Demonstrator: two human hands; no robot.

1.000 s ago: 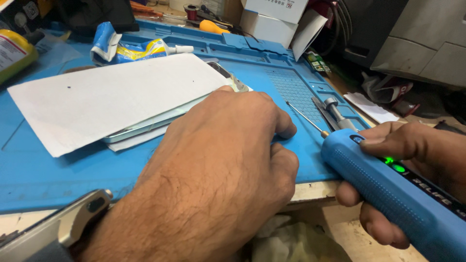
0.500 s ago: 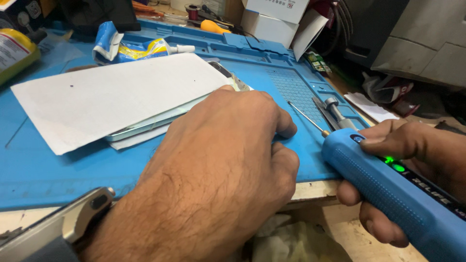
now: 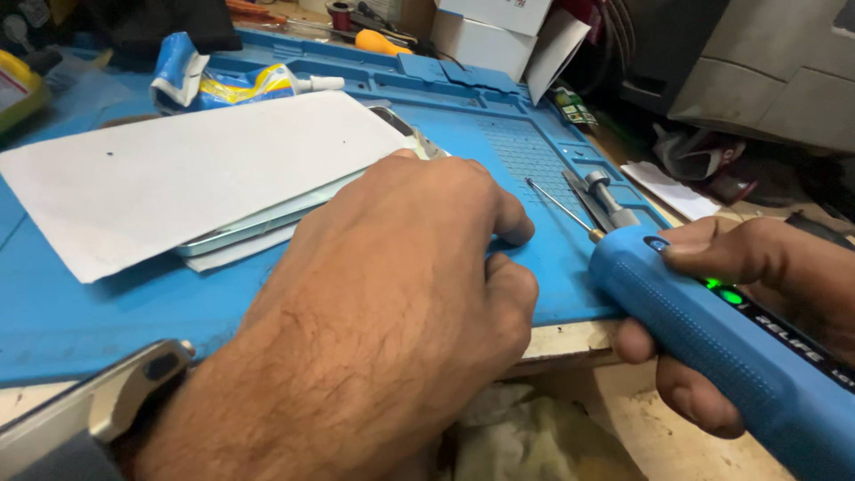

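Note:
My left hand rests knuckles-up on the blue work mat, fingers curled under, with nothing visible in them. Its fingertips lie by the edge of a flat silver device that sits under a white sheet of paper. My right hand grips a thick blue electric screwdriver with a green light lit on its body. Its thin bit points up and left over the mat, just right of my left hand's fingers.
Metal tweezers lie on the mat's right side. A crumpled glue tube and an orange-handled tool sit at the back, near white boxes. A metal watch is on my left wrist. Cloth lies below the table edge.

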